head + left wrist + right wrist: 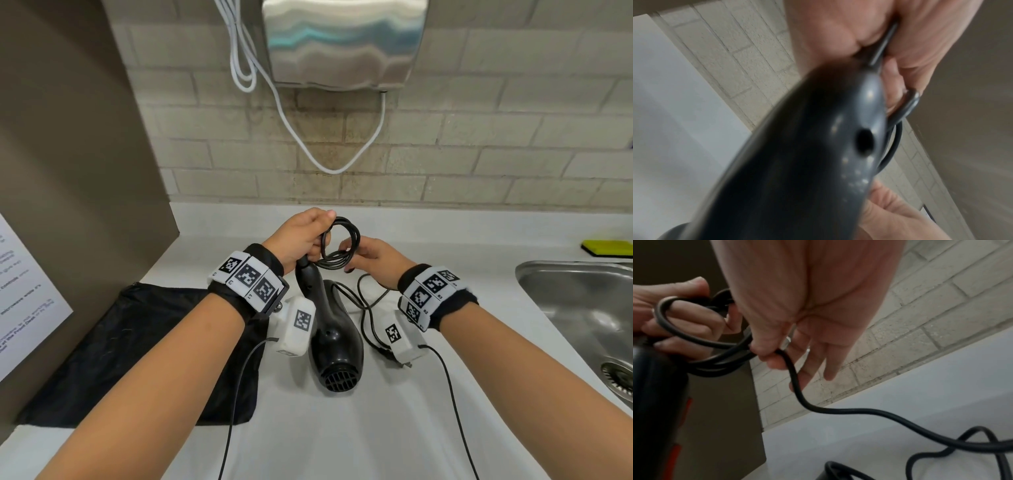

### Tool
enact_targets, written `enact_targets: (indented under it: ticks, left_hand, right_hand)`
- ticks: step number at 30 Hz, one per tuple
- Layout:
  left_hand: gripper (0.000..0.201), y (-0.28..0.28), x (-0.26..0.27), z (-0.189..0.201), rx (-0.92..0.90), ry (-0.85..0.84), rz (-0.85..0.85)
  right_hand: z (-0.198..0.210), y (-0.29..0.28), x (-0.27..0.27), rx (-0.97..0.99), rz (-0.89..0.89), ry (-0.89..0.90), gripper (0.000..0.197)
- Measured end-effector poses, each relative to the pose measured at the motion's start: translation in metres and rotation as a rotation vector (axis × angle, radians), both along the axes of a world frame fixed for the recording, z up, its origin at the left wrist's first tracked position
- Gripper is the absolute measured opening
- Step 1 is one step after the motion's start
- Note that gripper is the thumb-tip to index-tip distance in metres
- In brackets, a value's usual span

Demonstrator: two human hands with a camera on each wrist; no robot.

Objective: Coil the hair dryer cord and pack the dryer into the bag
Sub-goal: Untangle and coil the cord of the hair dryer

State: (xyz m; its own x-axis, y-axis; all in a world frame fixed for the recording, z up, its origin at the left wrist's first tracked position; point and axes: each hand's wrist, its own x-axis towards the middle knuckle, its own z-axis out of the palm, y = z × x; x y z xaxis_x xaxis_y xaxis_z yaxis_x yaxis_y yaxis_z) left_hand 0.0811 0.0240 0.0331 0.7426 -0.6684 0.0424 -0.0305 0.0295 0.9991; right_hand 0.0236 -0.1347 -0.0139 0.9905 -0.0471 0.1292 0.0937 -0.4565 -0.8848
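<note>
Your left hand grips the hair dryer handle and coiled cord; your right hand fingers pinch the cord.

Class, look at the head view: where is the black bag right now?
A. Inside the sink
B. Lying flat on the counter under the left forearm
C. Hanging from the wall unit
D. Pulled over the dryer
B: the bag lies flat on the counter beneath the left forearm, beside the dryer, which is still outside it.
</note>
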Motion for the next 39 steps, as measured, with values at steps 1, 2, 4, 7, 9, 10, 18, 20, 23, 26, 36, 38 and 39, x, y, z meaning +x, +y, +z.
enact_targets:
  ticks: [1,2,4,7,9,10,18,20,23,26,36,38,39]
  left_hand:
    - [0.024,0.0,0.0,0.0,-0.002,0.002,0.0]
    - [0.023,0.0,0.0,0.0,-0.002,0.003,-0.004]
    - [0.024,0.001,0.0,0.001,0.006,0.006,-0.021]
    - [0.026,0.003,0.002,0.002,0.014,0.023,-0.049]
    - [0.028,0.007,0.003,0.002,0.025,0.028,-0.061]
    - [0.028,0.009,0.004,0.002,0.035,0.019,-0.07]
    - [0.024,0.004,0.002,0.003,0.11,-0.082,-0.09]
    - [0.023,0.004,0.002,0.003,0.105,-0.093,-0.102]
    - [0.022,0.003,-0.001,0.006,0.078,-0.072,-0.114]
    - [0.024,-0.001,-0.004,0.009,0.04,-0.024,-0.114]
    - [0.021,-0.008,-0.005,0.01,0.202,-0.092,-0.128]
    - [0.019,-0.011,-0.004,0.012,0.251,-0.124,-0.152]
    - [0.02,-0.012,-0.004,0.013,0.277,-0.141,-0.166]
  right_hand:
    - [0.0,-0.001,0.002,-0.002,-0.036,0.002,0.017]
    - [0.0,-0.002,0.003,-0.029,-0.075,0.009,0.017]
    - [0.004,-0.004,0.005,-0.102,-0.123,0.029,0.016]
    - [0.011,-0.008,0.005,-0.191,-0.149,0.037,0.017]
    - [0.015,-0.016,0.004,-0.191,-0.21,0.01,0.015]
    - [0.018,-0.02,0.003,-0.175,-0.256,-0.005,0.015]
    - [0.047,-0.007,0.005,-0.487,-0.189,-0.04,0.038]
    - [0.05,-0.004,-0.001,-0.611,-0.053,0.01,0.033]
    - [0.054,-0.002,-0.006,-0.626,-0.033,0.063,0.027]
    - [0.057,0.002,-0.005,-0.691,-0.115,0.027,0.024]
    - [0.068,-0.009,-0.005,-0.779,-0.148,0.013,0.029]
    - [0.07,-0.009,-0.005,-0.748,-0.24,-0.074,0.029]
    - [0.072,-0.007,-0.005,-0.741,-0.279,-0.118,0.029]
